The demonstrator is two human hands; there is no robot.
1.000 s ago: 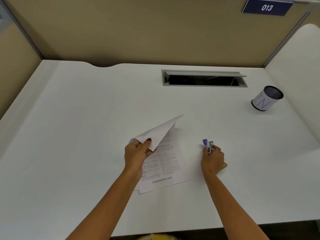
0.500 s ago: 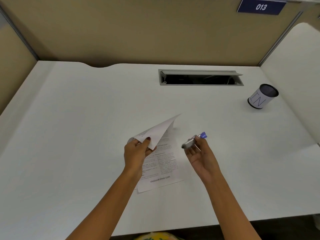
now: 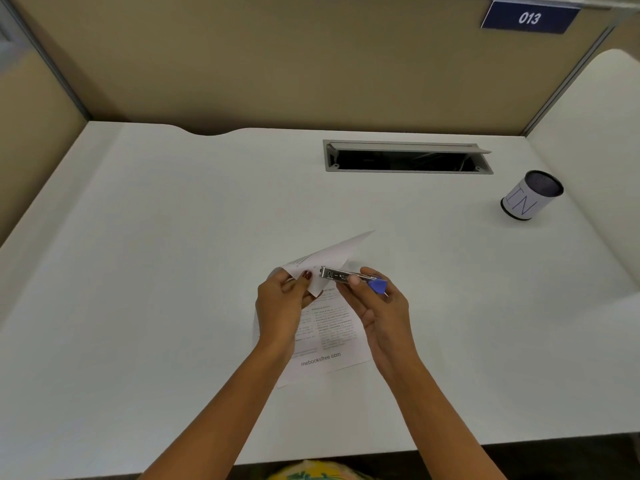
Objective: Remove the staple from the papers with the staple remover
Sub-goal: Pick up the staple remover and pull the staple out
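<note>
Printed white papers (image 3: 329, 337) lie on the white desk (image 3: 156, 271) near its front middle. My left hand (image 3: 282, 303) pinches their upper left corner and holds the top sheet folded up and back. My right hand (image 3: 377, 306) holds a slim metal staple remover (image 3: 341, 275) with a blue end, lying sideways, its metal tip pointing left at the pinched corner, close to my left thumb. The staple itself is too small to make out.
A round pen cup (image 3: 531, 195) marked "IN" stands at the back right. A long cable slot (image 3: 407, 157) is cut into the desk at the back. Tan partition walls close the desk on the back and the left.
My right hand lifted the staple remover from the desk on the right and carried it left, up to the held corner. My left hand kept its grip on the folded papers.
</note>
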